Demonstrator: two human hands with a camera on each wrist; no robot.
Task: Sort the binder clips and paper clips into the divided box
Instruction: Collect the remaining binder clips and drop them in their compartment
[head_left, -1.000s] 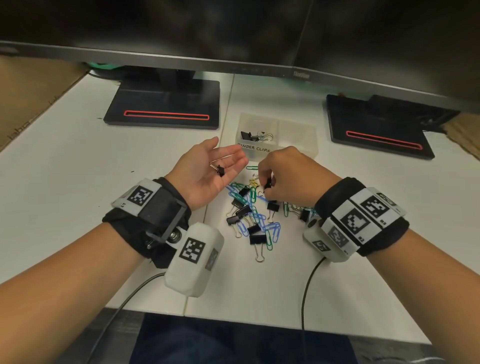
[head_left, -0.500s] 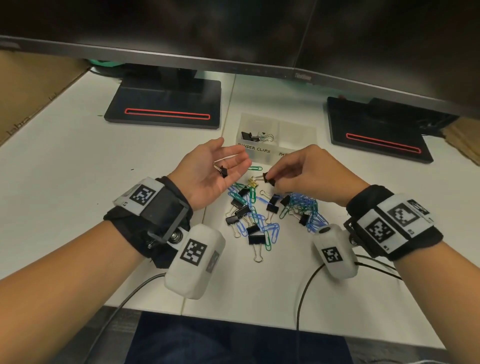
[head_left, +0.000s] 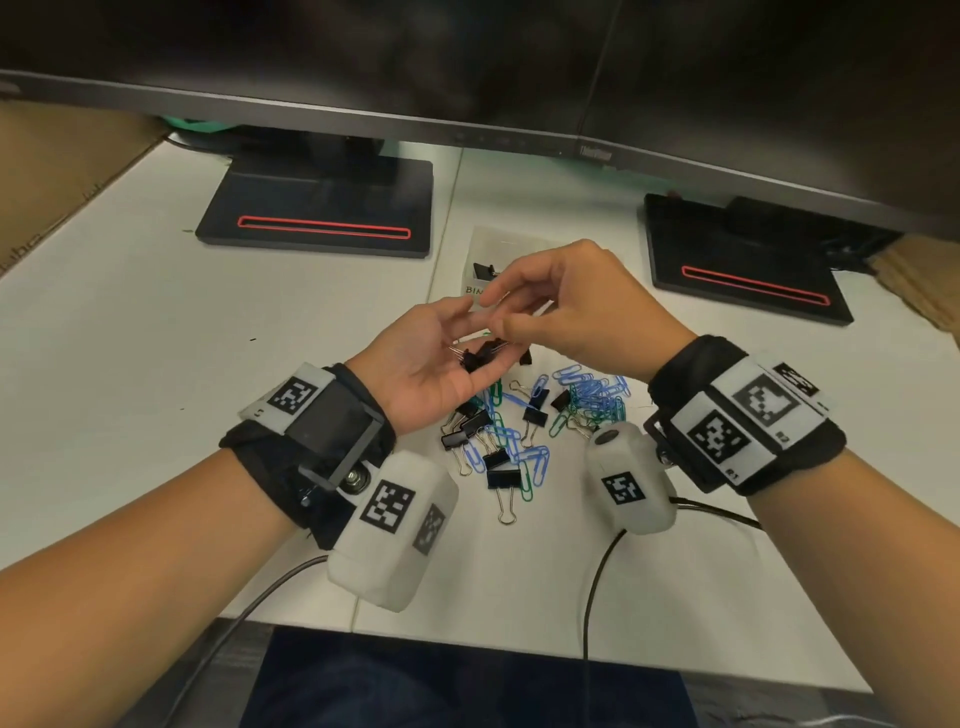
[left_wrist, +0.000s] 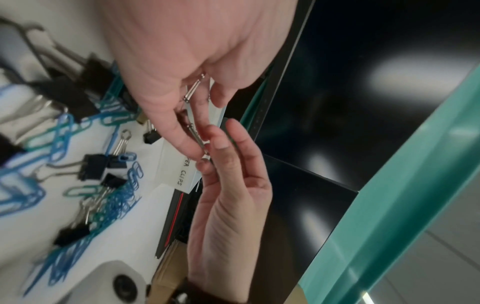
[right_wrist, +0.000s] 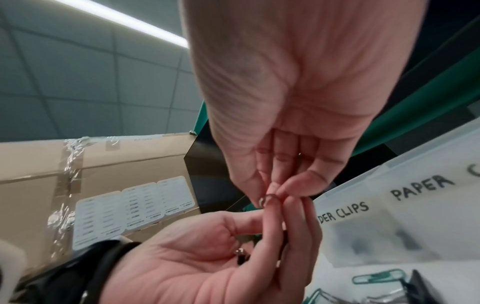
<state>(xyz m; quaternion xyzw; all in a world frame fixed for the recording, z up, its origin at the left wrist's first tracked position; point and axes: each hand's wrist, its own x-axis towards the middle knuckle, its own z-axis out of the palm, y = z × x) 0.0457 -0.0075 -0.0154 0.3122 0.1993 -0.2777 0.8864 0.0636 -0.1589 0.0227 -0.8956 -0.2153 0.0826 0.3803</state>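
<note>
My left hand (head_left: 431, 358) is held palm up above the table, fingers relaxed, with a black binder clip (head_left: 470, 361) lying in the palm. My right hand (head_left: 519, 317) is right over it and pinches the wire handle (right_wrist: 269, 198) of a second black binder clip (head_left: 493, 347) between thumb and fingertips. That handle (left_wrist: 202, 144) touches the left fingertips. Under the hands lies a pile (head_left: 519, 431) of black binder clips and blue and green paper clips. The clear divided box (head_left: 480, 260) stands behind, mostly hidden; its labels (right_wrist: 345, 209) read binder clips and paper clips.
Two black monitor stands (head_left: 317, 213) (head_left: 748, 260) flank the box, and the monitors' lower edge (head_left: 467, 130) hangs over them. A cardboard box (head_left: 52, 171) is at the far left. Two cables (head_left: 597, 571) run off the table's front edge.
My right hand picked a binder clip out of the pile and carried it up and left to my left palm. The left hand stayed palm up with its clip.
</note>
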